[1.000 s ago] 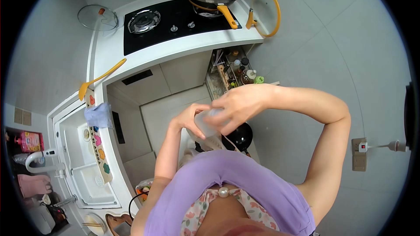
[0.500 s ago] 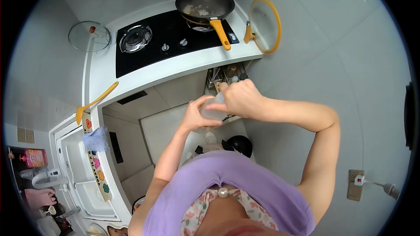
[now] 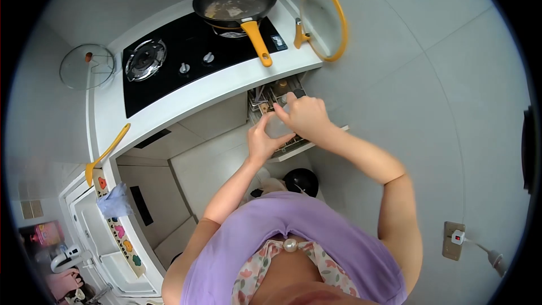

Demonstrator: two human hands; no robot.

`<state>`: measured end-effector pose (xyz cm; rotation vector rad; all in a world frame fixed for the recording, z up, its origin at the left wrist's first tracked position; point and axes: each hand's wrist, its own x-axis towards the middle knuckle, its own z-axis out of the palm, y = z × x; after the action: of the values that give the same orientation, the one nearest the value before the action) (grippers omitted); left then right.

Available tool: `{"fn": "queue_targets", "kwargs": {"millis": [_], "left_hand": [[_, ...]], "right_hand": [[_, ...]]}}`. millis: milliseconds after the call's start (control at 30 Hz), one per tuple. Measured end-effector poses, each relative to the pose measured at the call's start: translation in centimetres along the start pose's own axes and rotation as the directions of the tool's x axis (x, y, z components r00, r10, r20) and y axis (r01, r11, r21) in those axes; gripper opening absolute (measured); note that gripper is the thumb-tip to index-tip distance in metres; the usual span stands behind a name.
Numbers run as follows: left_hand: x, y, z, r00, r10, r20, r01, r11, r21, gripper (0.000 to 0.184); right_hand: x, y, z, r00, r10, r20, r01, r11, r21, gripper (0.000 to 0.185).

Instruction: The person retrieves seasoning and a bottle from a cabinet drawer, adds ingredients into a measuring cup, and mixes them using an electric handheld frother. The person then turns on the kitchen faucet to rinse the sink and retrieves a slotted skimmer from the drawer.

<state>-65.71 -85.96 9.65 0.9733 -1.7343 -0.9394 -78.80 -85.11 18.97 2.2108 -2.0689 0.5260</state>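
Observation:
My left hand (image 3: 263, 140) is curved around a translucent whitish container (image 3: 278, 127), with thumb and fingers on opposite sides of it. Close against the container's upper right, my right hand (image 3: 306, 117) is closed, knuckles up and thumb towards the container; whatever its fingers grip is hidden. Both hands are above a pulled-out drawer (image 3: 289, 151) holding a rack and several bottles. On the stove (image 3: 180, 53), a dark frying pan (image 3: 248, 0) with a yellow handle has pale bits inside.
A yellow-rimmed glass lid (image 3: 324, 22) stands right of the stove, another glass lid (image 3: 84, 68) on the left. A yellow spatula (image 3: 110, 152) lies on the counter near a blue-grey cloth (image 3: 115, 200) and the sink (image 3: 93, 220). A dark round object (image 3: 301, 182) is below the drawer.
The view has shifted, so the stove and pan appear further left. Both hands stay together at the container over the drawer, and more of the drawer front shows.

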Motion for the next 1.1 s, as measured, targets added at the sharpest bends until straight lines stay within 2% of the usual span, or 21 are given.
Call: {"fn": "queue_targets", "kwargs": {"millis": [33, 133, 167, 200, 267, 300, 400, 433, 500, 600, 633, 733, 833, 933, 967, 1067, 1100], "left_hand": [[-0.4, -0.2, 0.8, 0.999, 0.0, -0.034, 0.002, 0.999, 0.045, 0.061], [-1.2, -2.6, 2.9, 0.998, -0.027, -0.065, 0.036, 0.989, 0.144, 0.065], [-1.6, -3.5, 3.6, 0.997, -0.043, -0.06, 0.053, 0.984, 0.169, 0.067], [-1.6, -4.2, 4.0, 1.0, -0.014, 0.001, 0.014, 0.985, 0.173, 0.072], [-1.1, -5.4, 4.6, 0.992, 0.042, 0.117, -0.062, 0.982, 0.177, 0.081], [-0.3, -4.1, 4.1, 0.977, 0.067, 0.202, -0.116, 0.963, 0.245, 0.095], [0.5, -4.8, 3.1, 0.98, 0.1, 0.173, -0.121, 0.985, 0.12, 0.099], [-0.3, -5.8, 2.5, 0.982, -0.029, 0.184, 0.022, 0.999, 0.042, 0.089], [-2.1, -7.9, 0.0, 0.937, -0.25, 0.243, 0.255, 0.967, 0.009, 0.075], [-6.0, -10.5, -4.4, 0.928, -0.348, 0.136, 0.345, 0.938, 0.046, 0.059], [-7.2, -10.7, -5.9, 0.909, -0.402, 0.106, 0.399, 0.916, 0.051, 0.056], [-10.7, -11.0, -9.6, 0.843, -0.538, -0.022, 0.537, 0.837, 0.108, 0.051], [-13.0, -10.0, -11.4, 0.761, -0.629, -0.162, 0.648, 0.747, 0.145, 0.05], [-15.1, -9.2, -11.3, 0.705, -0.665, -0.246, 0.703, 0.7, 0.123, 0.05], [-15.7, -9.0, -11.1, 0.693, -0.671, -0.264, 0.713, 0.692, 0.113, 0.049], [-17.2, -8.6, -10.2, 0.684, -0.681, -0.263, 0.723, 0.68, 0.119, 0.049], [-17.1, -7.9, -9.9, 0.666, -0.698, -0.264, 0.743, 0.655, 0.138, 0.048]], "right_hand": [[-0.1, 0.1, 1.0, 0.995, 0.1, 0.012, -0.1, 0.995, -0.009, 0.043], [-0.8, 1.4, 2.8, 0.988, 0.148, 0.05, -0.151, 0.987, 0.061, 0.046], [-1.6, 2.5, 3.5, 0.985, 0.134, 0.113, -0.139, 0.989, 0.044, 0.049], [-2.4, 3.6, 4.4, 0.967, 0.18, 0.178, -0.208, 0.966, 0.152, 0.049], [-3.2, 5.9, 5.9, 0.918, 0.24, 0.316, -0.348, 0.87, 0.35, 0.048], [-3.0, 6.4, 4.8, 0.841, 0.339, 0.421, -0.524, 0.701, 0.483, 0.044], [-2.9, 10.6, 6.2, 0.769, 0.519, 0.373, -0.638, 0.598, 0.485, 0.039], [-2.7, 11.9, 6.8, 0.758, 0.562, 0.332, -0.647, 0.584, 0.489, 0.039], [-2.0, 14.9, 8.7, 0.729, 0.639, 0.244, -0.659, 0.559, 0.504, 0.038], [-1.1, 20.9, 15.5, 0.787, 0.617, 0.014, -0.583, 0.735, 0.346, 0.039], [-0.7, 22.0, 17.3, 0.808, 0.587, -0.053, -0.531, 0.764, 0.366, 0.04], [1.0, 24.7, 21.9, 0.767, 0.641, -0.004, -0.592, 0.71, 0.381, 0.04], [2.5, 26.6, 26.0, 0.815, 0.579, -0.04, -0.533, 0.774, 0.343, 0.039], [3.8, 27.6, 29.5, 0.833, 0.548, 0.075, -0.545, 0.791, 0.278, 0.039], [4.5, 27.9, 30.7, 0.824, 0.552, 0.124, -0.563, 0.776, 0.285, 0.045], [6.5, 27.6, 31.4, 0.714, 0.683, 0.155, -0.701, 0.694, 0.168, 0.053], [6.9, 28.0, 31.3, 0.673, 0.72, 0.171, -0.739, 0.645, 0.194, 0.058]]}}
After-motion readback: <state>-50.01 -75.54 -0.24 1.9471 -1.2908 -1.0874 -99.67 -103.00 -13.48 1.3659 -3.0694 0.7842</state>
